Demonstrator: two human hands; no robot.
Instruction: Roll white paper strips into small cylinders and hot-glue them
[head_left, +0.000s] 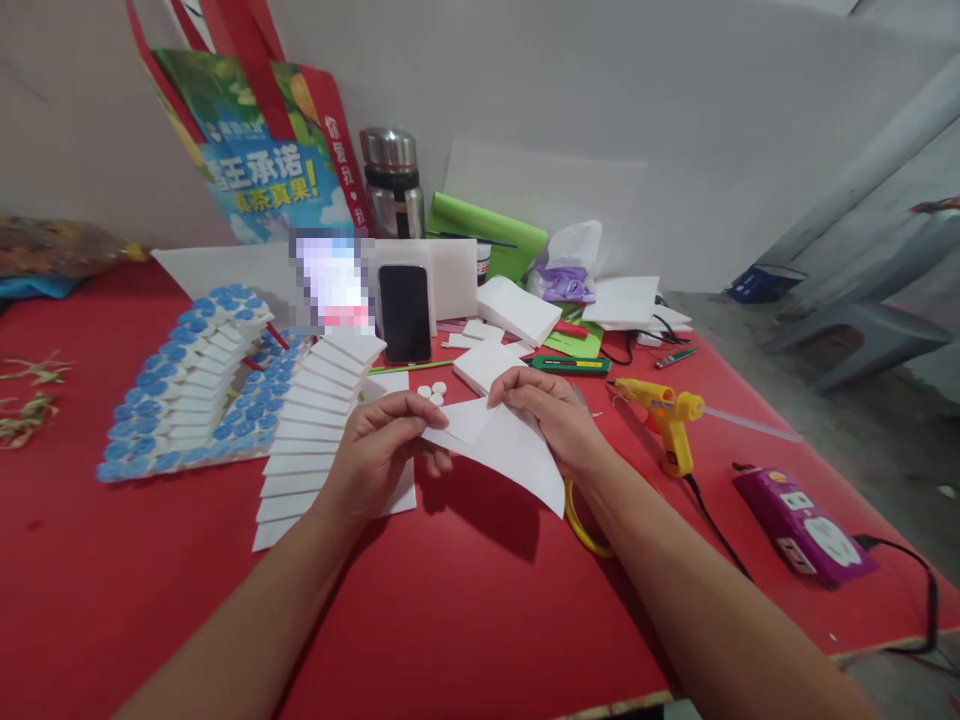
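Observation:
Both hands hold white paper above the red table (420, 620). My left hand (382, 450) pinches the left end of a small white paper piece (469, 420). At its upper right, my right hand (551, 415) pinches that piece together with a larger curved white sheet (517, 455), which hangs toward me. Left of my left hand lies a fanned stair of white foam-like boards (315, 425). Beside it stands a curved model covered in blue and white round pieces (172, 390). Small white discs (433, 391) lie just beyond my left fingers.
A yellow glue gun (667, 415) and a purple power strip (802, 525) with cables are on the right. A green cutter knife (571, 366) lies beyond my right hand. Yellow scissors handles (581, 530) show under my right wrist. Behind stand a phone (405, 312), a steel flask (394, 185) and a bag (262, 140).

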